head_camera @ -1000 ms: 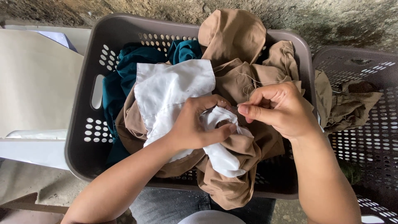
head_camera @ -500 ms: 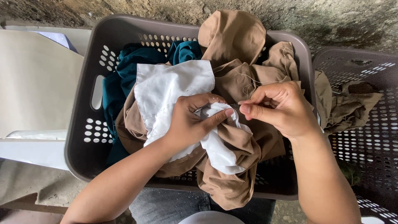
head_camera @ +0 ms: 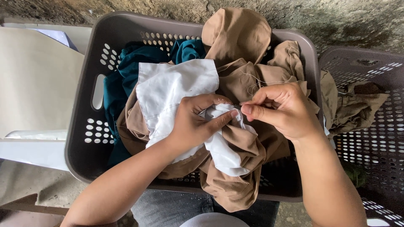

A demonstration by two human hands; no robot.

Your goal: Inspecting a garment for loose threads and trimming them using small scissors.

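Item, nearest: our left hand (head_camera: 194, 126) is closed on a bunched white cloth (head_camera: 176, 90), thumb pressing its fold. Just right of it, touching the same fold, our right hand (head_camera: 283, 110) pinches fingertips together, probably on a needle; a pale thread (head_camera: 252, 80) trails up. Beneath: tan garments (head_camera: 240, 38) and a teal garment (head_camera: 126, 67) in a grey laundry basket (head_camera: 80, 126). Since the earlier frame, the hands sit closer.
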